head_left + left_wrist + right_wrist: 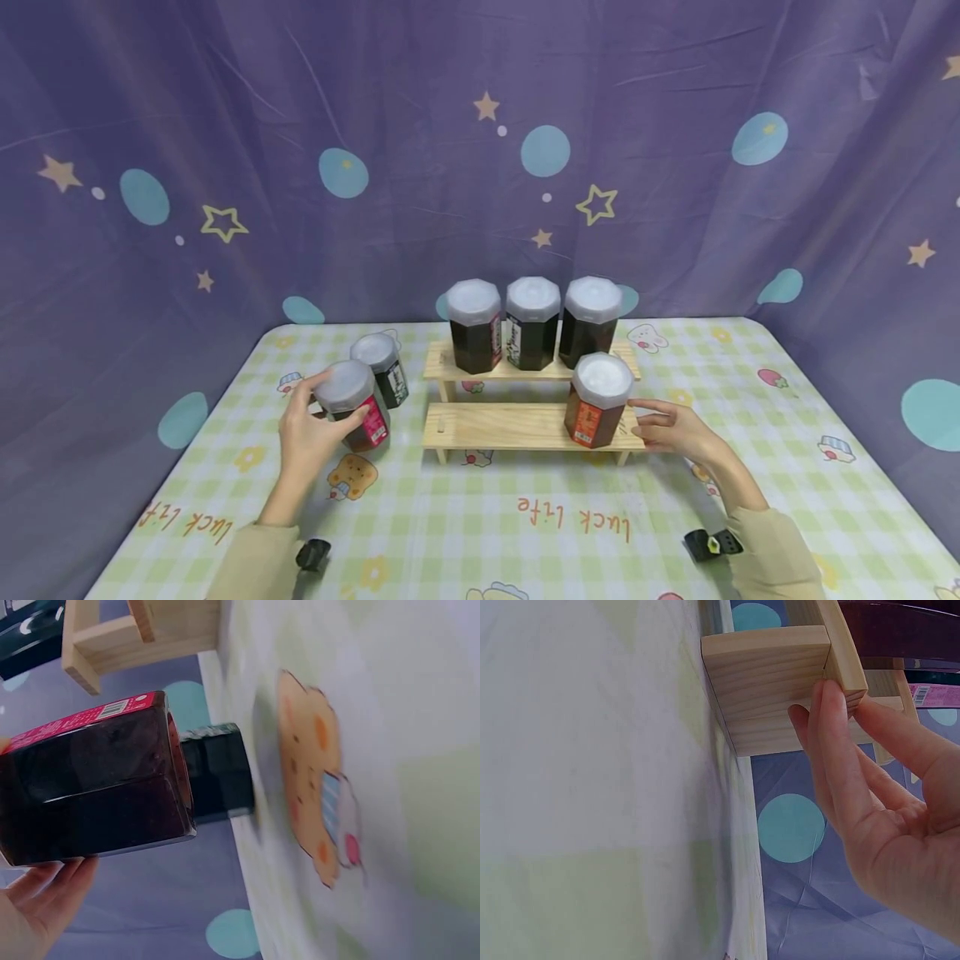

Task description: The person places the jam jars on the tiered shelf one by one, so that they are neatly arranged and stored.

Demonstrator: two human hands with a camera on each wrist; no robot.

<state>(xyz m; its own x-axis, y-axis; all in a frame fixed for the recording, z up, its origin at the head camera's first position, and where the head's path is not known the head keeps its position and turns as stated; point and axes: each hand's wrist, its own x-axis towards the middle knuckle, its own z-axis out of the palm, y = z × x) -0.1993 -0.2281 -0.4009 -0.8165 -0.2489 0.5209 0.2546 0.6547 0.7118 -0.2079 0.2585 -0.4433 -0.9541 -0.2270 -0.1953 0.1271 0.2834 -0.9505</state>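
Observation:
My left hand [306, 433] grips a dark, faceted jar [349, 385] with a white lid and a pink label. In the left wrist view this jar [97, 784] is held off the cloth. Just behind it, a second dark jar [392, 379] stands on the table. My right hand [678, 429] is at the right end of a two-tier wooden rack [495, 425]. The right wrist view has its thumb and fingers pinching the end of the lower board [845, 660]. A reddish-brown jar with an orange label [592, 417] stands on that tier, near the right hand.
On the upper tier stand three dark jars with white lids: a left one [475, 337], a middle one [532, 333] and a right one [587, 329]. A checked tablecloth [465, 542] lies beneath everything. Behind the table hangs a purple patterned curtain [420, 167].

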